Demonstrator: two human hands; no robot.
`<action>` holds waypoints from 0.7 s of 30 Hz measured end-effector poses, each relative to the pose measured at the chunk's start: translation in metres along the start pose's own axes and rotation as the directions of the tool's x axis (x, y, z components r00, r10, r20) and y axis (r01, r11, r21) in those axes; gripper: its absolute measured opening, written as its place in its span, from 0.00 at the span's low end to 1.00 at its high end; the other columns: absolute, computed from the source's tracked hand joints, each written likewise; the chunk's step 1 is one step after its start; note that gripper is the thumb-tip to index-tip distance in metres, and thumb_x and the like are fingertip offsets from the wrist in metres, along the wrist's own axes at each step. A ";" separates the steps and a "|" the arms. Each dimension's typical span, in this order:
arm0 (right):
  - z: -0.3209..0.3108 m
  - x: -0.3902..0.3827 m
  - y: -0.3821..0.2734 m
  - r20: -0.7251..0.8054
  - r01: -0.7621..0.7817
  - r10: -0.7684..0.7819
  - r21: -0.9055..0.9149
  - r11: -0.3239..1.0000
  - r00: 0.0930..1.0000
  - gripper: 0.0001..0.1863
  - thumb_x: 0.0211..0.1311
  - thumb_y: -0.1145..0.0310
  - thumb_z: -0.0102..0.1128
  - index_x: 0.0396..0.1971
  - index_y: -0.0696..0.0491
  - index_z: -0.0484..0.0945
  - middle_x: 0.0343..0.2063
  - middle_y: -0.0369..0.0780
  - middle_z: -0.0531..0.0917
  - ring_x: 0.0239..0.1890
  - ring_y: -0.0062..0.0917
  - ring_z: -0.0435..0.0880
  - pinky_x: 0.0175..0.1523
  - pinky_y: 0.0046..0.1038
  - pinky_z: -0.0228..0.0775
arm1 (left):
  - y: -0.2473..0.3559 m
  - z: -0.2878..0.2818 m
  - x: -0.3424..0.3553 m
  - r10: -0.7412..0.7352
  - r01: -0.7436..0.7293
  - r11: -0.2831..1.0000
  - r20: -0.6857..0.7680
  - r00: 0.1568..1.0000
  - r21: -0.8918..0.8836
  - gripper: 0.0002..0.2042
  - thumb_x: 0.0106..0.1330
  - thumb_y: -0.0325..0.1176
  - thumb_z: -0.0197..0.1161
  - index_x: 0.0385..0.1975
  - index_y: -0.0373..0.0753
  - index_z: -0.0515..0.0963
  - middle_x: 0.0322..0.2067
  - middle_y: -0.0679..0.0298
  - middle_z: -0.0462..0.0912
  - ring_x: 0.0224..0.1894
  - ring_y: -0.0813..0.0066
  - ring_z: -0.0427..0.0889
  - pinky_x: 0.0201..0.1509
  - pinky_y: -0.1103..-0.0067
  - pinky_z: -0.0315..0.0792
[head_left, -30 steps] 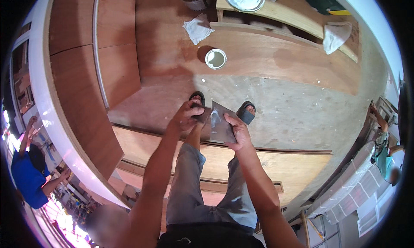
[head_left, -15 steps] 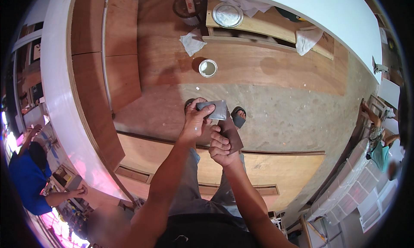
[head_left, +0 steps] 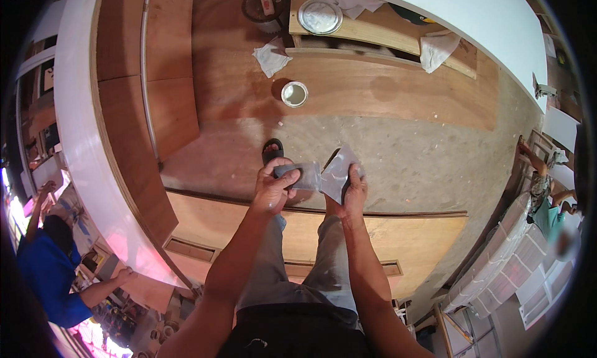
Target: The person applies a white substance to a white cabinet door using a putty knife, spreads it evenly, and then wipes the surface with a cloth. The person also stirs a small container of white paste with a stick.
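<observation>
In front of my thighs my left hand is closed around a flat grey metal scraper, thumb on top, blade pointing right. My right hand grips a broader, thin scraper plate by its right side, with its face turned up and pale smears on it. The edge of the left scraper meets or overlaps the left side of the plate; whether they touch I cannot tell. On the plywood farther off stands an open round can with pale contents.
A silvery lid lies on a wooden frame beyond the can. White rags lie nearby. A dark container holds a brush-like tool. A plywood panel lies by my legs. A person in blue is at left; another at far right.
My right hand has turned and moved right, so its plate now shows a smeared grey face instead of a dark one. The left scraper has dropped slightly toward me.
</observation>
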State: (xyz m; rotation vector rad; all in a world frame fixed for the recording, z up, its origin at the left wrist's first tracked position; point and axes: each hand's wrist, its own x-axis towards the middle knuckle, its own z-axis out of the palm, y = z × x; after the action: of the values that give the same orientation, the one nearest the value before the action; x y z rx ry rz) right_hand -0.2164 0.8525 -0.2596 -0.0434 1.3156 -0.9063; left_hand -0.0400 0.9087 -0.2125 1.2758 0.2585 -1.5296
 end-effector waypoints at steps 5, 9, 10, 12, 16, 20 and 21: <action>0.026 -0.023 -0.026 0.067 0.462 -0.494 -0.482 0.745 0.867 0.18 0.76 0.56 0.53 0.49 0.57 0.72 0.42 0.38 0.80 0.44 0.19 0.75 0.49 0.24 0.69 | -0.020 0.014 -0.007 -0.016 0.021 0.999 -0.099 0.995 0.043 0.06 0.66 0.26 0.66 0.36 0.39 0.74 0.31 0.63 0.81 0.25 0.74 0.81 0.23 0.81 0.73; 0.043 -0.028 -0.025 0.141 0.575 -0.593 -0.497 0.650 0.793 0.20 0.76 0.57 0.53 0.52 0.60 0.73 0.42 0.40 0.81 0.44 0.20 0.77 0.50 0.24 0.70 | -0.030 0.034 -0.003 0.014 -0.007 0.999 -0.171 0.985 0.045 0.07 0.64 0.27 0.68 0.38 0.36 0.77 0.28 0.64 0.81 0.22 0.77 0.79 0.20 0.83 0.69; 0.046 -0.033 -0.027 0.174 0.567 -0.570 -0.515 0.643 0.803 0.20 0.75 0.58 0.53 0.53 0.60 0.73 0.42 0.41 0.81 0.44 0.21 0.77 0.50 0.24 0.70 | -0.030 0.038 -0.002 0.024 -0.017 0.999 -0.195 0.981 0.040 0.07 0.64 0.27 0.68 0.38 0.36 0.78 0.27 0.64 0.81 0.22 0.77 0.78 0.20 0.83 0.68; 0.044 -0.034 -0.025 0.251 0.590 -0.556 -0.544 0.596 0.793 0.21 0.75 0.58 0.54 0.53 0.62 0.75 0.42 0.42 0.82 0.45 0.21 0.77 0.51 0.25 0.71 | -0.029 0.043 0.003 0.037 -0.030 0.999 -0.188 0.981 0.040 0.07 0.63 0.27 0.68 0.38 0.36 0.79 0.27 0.64 0.81 0.22 0.79 0.78 0.19 0.84 0.67; 0.038 -0.037 -0.021 0.339 0.600 -0.507 -0.583 0.548 0.793 0.19 0.74 0.61 0.55 0.50 0.64 0.78 0.41 0.45 0.84 0.45 0.24 0.81 0.51 0.26 0.72 | -0.014 0.058 0.005 0.010 0.012 0.996 -0.240 0.971 0.091 0.06 0.63 0.28 0.68 0.37 0.36 0.80 0.27 0.65 0.81 0.22 0.81 0.77 0.18 0.85 0.66; 0.022 -0.044 -0.019 0.422 0.569 -0.385 -0.664 0.485 0.821 0.19 0.73 0.60 0.56 0.49 0.63 0.79 0.38 0.44 0.85 0.41 0.24 0.81 0.49 0.26 0.73 | -0.009 0.061 0.008 0.090 -0.072 0.993 -0.191 0.977 0.098 0.06 0.63 0.26 0.69 0.37 0.36 0.80 0.28 0.65 0.82 0.23 0.82 0.79 0.20 0.84 0.71; 0.015 -0.047 -0.018 0.448 0.555 -0.329 -0.696 0.456 0.831 0.20 0.73 0.60 0.56 0.49 0.63 0.79 0.37 0.44 0.85 0.40 0.25 0.81 0.48 0.26 0.73 | -0.005 0.059 0.008 0.116 -0.097 0.988 -0.167 0.979 0.119 0.06 0.63 0.25 0.69 0.37 0.36 0.79 0.29 0.65 0.83 0.24 0.83 0.80 0.22 0.84 0.75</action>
State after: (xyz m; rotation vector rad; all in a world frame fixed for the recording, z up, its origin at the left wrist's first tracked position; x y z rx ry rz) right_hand -0.2118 0.8618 -0.2080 -1.2711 1.3952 -0.6094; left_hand -0.0772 0.8640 -0.1973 1.4898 0.2163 -1.3587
